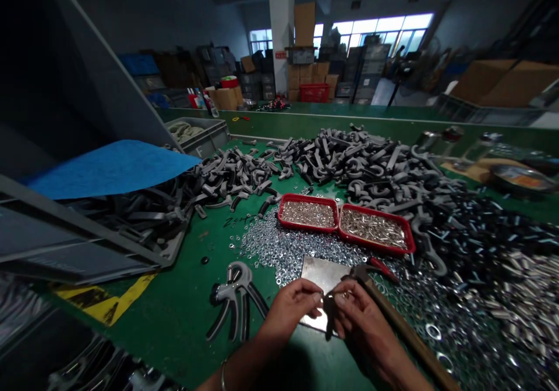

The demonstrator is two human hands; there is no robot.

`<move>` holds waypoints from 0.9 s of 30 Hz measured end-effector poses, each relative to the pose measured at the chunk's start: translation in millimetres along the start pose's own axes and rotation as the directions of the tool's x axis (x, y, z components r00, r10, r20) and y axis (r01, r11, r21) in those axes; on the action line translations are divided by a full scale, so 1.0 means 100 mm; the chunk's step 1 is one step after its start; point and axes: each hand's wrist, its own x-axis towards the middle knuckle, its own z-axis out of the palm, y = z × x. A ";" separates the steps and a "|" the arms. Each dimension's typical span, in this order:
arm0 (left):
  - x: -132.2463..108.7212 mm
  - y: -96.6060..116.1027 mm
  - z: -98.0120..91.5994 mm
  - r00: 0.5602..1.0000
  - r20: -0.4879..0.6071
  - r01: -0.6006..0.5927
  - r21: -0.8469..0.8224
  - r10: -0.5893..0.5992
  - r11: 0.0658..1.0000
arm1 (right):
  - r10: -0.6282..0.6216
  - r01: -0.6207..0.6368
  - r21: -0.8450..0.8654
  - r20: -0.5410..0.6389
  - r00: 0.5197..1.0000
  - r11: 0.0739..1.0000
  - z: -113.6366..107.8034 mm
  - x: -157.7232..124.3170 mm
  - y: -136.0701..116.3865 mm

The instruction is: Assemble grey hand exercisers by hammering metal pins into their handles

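My right hand (pixel 358 316) is closed around a dark handle piece (pixel 329 319) that points downward in shadow above a metal plate (pixel 315 267). My left hand (pixel 293 305) meets it from the other side with thumb and forefinger pinched together; whatever lies in that pinch is too small to make out. Left of my hands, assembled hand grippers (pixel 236 298) with grey-and-black handles and a spring lie on the green table. A hammer (pixel 406 327) rests by my right forearm, its wooden shaft slanting toward me. Beside its head is a red-handled tool (pixel 383 269).
Two red trays (pixel 308 228) of small metal parts stand behind the plate among loose nuts (pixel 266 245). Grey handle pieces (pixel 362 164) pile up at the back. Black parts and metal cylinders (pixel 524 298) cover the right. A tilted grey crate (pixel 109 263) bounds the left.
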 end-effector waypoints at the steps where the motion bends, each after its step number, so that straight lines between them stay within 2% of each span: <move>1: -0.01 -0.01 0.01 1.000 -0.011 0.003 -0.001 -0.003 1.000 | 0.004 -0.004 0.004 -0.005 1.000 1.000 0.00 -0.02 0.00; 6: -0.06 -0.02 0.06 1.000 -0.012 -0.009 0.001 0.009 1.000 | 0.115 -0.118 0.035 0.076 0.990 0.992 0.06 -0.09 -0.02; 11: -0.11 0.02 0.07 1.000 -0.012 0.004 0.000 -0.004 1.000 | -0.012 0.009 0.041 0.072 0.997 0.999 0.08 -0.12 0.01; 15: -0.15 0.06 0.08 1.000 0.001 0.013 -0.005 -0.013 1.000 | -0.004 0.002 0.022 0.099 0.995 1.000 0.04 -0.14 0.04; 20: -0.16 -0.02 0.06 1.000 0.029 -0.010 0.034 0.009 0.999 | 0.005 -0.009 0.063 0.067 0.998 0.998 0.06 -0.13 0.04; 22: -0.15 -0.07 0.02 0.998 0.034 -0.060 0.092 0.057 0.994 | 0.041 -0.046 0.109 0.047 0.998 0.993 0.08 -0.14 0.03; 24: -0.14 -0.13 -0.02 0.985 0.048 -0.174 0.242 0.167 0.955 | 0.113 -0.114 0.162 0.017 0.993 0.980 0.08 -0.14 0.03; 25: -0.15 -0.16 -0.03 0.966 0.079 -0.260 0.337 0.248 0.905 | 0.153 -0.152 0.182 0.009 0.988 0.971 0.07 -0.14 0.04; 27: -0.16 -0.22 -0.06 0.898 0.173 -0.434 0.504 0.405 0.747 | 0.225 -0.224 0.192 0.017 0.974 0.956 0.04 -0.13 0.07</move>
